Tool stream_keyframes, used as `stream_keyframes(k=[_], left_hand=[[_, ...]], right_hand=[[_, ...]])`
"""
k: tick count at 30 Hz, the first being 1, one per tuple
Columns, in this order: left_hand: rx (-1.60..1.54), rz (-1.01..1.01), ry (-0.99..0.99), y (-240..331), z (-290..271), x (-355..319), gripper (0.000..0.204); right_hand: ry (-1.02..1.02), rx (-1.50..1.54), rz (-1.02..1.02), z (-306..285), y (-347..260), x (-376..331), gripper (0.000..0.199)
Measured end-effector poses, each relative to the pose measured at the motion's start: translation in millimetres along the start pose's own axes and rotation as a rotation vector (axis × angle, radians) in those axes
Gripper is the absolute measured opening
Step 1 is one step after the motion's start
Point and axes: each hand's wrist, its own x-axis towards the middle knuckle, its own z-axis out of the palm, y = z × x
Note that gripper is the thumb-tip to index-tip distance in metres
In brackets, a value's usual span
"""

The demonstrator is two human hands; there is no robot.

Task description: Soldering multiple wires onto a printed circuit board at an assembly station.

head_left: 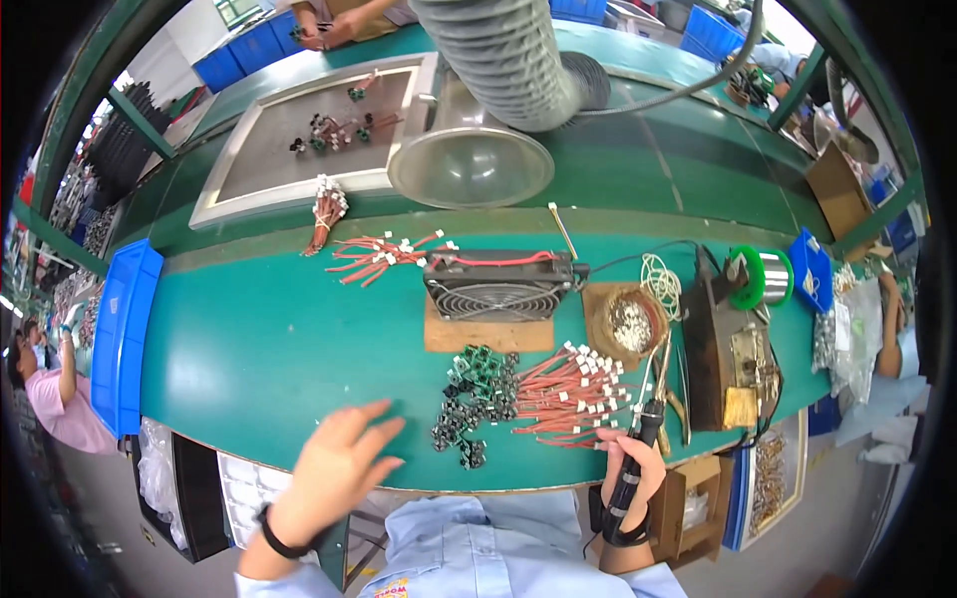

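My right hand [646,470] is wrapped round the black handle of a soldering iron [650,421], at the table's front edge. Its metal tip points away from me, toward a round brown pot with whitish bits [630,324]. My left hand [344,458] hovers over the left front of the green table, fingers spread and holding nothing. Between the hands lies a heap of small green-and-black circuit boards [480,384]. Touching it on the right is a pile of red wires with white connectors [568,394], close to my right hand.
A black fan [498,299] stands behind the heaps. Right of the pot are a soldering station [706,349] and a green solder spool [768,277]. More red wires [374,257] lie behind. A blue bin [128,334] stands left; a fume hood [471,167] hangs beyond the fan.
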Motion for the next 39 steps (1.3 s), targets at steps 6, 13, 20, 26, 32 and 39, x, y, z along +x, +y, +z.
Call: stream_keyframes(k=[6, 13, 20, 26, 32, 39], left_hand=[[-0.280, -0.064, 0.281, 44.1, 50.9, -5.7, 0.031], [-0.433, -0.123, 0.394, 51.5, 58.0, -9.3, 0.026], [-0.476, -0.160, 0.419, 51.3, 59.1, -21.9, 0.024], [-0.480, -0.081, 0.446, 54.5, 54.4, -16.8, 0.024], [-0.496, -0.031, 0.437, 55.2, 53.5, -10.8, 0.024], [-0.638, 0.005, 0.372, 69.0, 51.9, -2.2, 0.022]], right_hand=[[-0.196, -0.196, -0.145, -2.9, -31.2, 9.3, 0.031], [-0.284, -0.356, -0.220, -3.9, -32.0, 13.1, 0.036], [-0.419, -0.437, -0.300, -8.0, -17.6, 21.8, 0.036], [-0.135, -0.176, -0.211, 6.1, -24.4, 33.0, 0.038], [-0.017, -0.034, -0.031, 10.4, -27.3, 33.9, 0.038], [-0.094, 0.438, 0.189, 6.0, -56.1, 24.1, 0.040]])
